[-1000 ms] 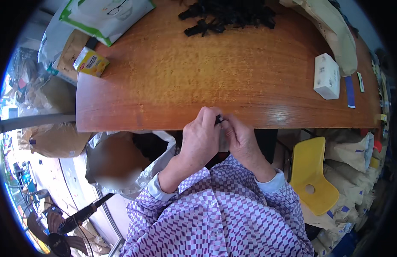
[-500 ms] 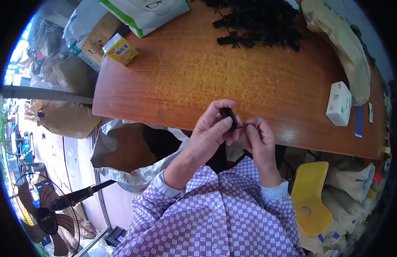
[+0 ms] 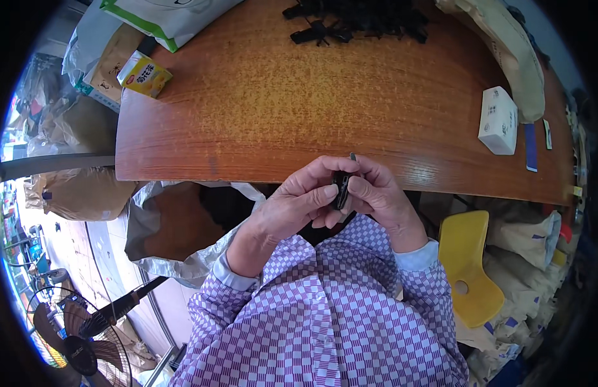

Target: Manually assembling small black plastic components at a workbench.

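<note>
In front of my chest, just off the near edge of the wooden table (image 3: 260,122), both hands meet at a small black plastic-looking piece (image 3: 341,191). My left hand (image 3: 283,208) grips it between thumb and bent fingers. From the other side, the thumb and fingers of my right hand (image 3: 384,201) press against the same piece. A thin greyish tip (image 3: 353,157) sticks up between the fingertips; what it belongs to is hidden. A pile of black pieces (image 3: 376,19) with thin strands lies at the table's far side.
A yellow drink carton (image 3: 144,75) stands at the far left by a white-green bag (image 3: 182,19). To the right are a white box (image 3: 499,121) and a long paper sack (image 3: 515,58). Below are an open white sack (image 3: 202,266), a fan (image 3: 79,353) and a yellow chair (image 3: 463,264).
My right hand has moved in from beside the black piece and now closes against it with my left hand. The whole view has shifted, so the table's things appear higher and further left.
</note>
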{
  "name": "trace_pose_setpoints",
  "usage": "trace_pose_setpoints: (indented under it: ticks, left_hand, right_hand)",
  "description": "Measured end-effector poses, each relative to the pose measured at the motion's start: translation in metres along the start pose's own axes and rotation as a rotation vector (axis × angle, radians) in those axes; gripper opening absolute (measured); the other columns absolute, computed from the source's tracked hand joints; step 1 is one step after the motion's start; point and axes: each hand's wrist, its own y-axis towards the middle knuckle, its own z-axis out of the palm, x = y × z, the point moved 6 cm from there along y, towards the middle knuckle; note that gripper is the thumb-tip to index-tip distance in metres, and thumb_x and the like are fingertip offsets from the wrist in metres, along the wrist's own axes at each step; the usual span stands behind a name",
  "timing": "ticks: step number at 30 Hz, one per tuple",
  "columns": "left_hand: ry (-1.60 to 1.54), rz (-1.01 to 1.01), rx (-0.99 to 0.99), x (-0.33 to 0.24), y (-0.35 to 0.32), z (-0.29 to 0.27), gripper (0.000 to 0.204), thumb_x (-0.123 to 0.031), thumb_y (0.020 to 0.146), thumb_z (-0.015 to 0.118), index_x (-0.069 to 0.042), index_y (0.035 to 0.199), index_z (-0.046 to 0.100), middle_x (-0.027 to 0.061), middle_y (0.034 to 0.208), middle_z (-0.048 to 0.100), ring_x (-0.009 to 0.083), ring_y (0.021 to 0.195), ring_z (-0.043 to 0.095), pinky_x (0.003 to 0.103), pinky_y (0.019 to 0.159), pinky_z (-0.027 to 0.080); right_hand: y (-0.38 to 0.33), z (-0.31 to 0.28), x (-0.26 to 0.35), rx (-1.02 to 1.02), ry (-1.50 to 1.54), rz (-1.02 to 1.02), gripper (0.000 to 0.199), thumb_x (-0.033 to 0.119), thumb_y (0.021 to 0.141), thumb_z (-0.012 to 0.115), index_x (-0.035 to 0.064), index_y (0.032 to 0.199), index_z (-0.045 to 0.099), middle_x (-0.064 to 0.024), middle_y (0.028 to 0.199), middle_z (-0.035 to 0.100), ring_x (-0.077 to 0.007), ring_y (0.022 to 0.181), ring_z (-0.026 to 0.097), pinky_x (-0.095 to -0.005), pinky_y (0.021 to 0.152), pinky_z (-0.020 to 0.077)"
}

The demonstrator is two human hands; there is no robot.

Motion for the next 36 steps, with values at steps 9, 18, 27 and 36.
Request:
trace_pose_setpoints:
  ticks: [9,18,27,36]
  left_hand:
    - [0.706,0.040,-0.223,0.000,0.003,0.005,0.042,0.000,0.091,0.052,-0.003,0.132,0.042,0.0077,0.099,0.059,0.0106,0.080,0.059,0.021,0.065,0.049]
    - [0.833,0.167,-0.376,0.002,0.001,-0.007,0.042,0.001,0.093,0.047,-0.001,0.134,0.040,0.0071,0.107,0.059,0.0108,0.093,0.057,0.023,0.079,0.049]
    - [0.851,0.250,-0.427,-0.002,0.004,-0.009,0.040,0.005,0.091,0.047,-0.001,0.131,0.046,0.0069,0.104,0.059,0.0114,0.095,0.056,0.023,0.083,0.045]
    - [1.293,0.445,-0.539,-0.022,-0.003,0.003,0.040,0.009,0.082,0.052,-0.001,0.121,0.053,0.0193,0.095,0.063,0.0305,0.082,0.065,0.032,0.070,0.052]
  right_hand:
    - [-0.005,-0.014,0.008,-0.151,-0.348,-0.171,0.022,0.013,0.090,0.061,0.0036,0.109,0.056,0.0043,0.084,0.053,-0.0018,0.073,0.049,-0.0157,0.064,0.0400]
    - [-0.015,0.012,0.004,-0.298,-0.272,-0.104,0.039,0.032,0.099,0.042,0.0051,0.128,0.046,0.0069,0.062,0.040,-0.0007,0.049,0.034,-0.0167,0.042,0.0240]
    - [-0.006,0.012,-0.005,-0.334,-0.207,-0.109,0.032,0.025,0.100,0.041,0.0053,0.125,0.045,0.0067,0.065,0.043,0.0001,0.049,0.036,-0.0156,0.041,0.0267]
    - [0.008,0.013,-0.014,-0.283,-0.197,-0.052,0.029,0.018,0.099,0.042,0.0069,0.126,0.046,0.0068,0.068,0.045,-0.0001,0.048,0.038,-0.0144,0.041,0.0289]
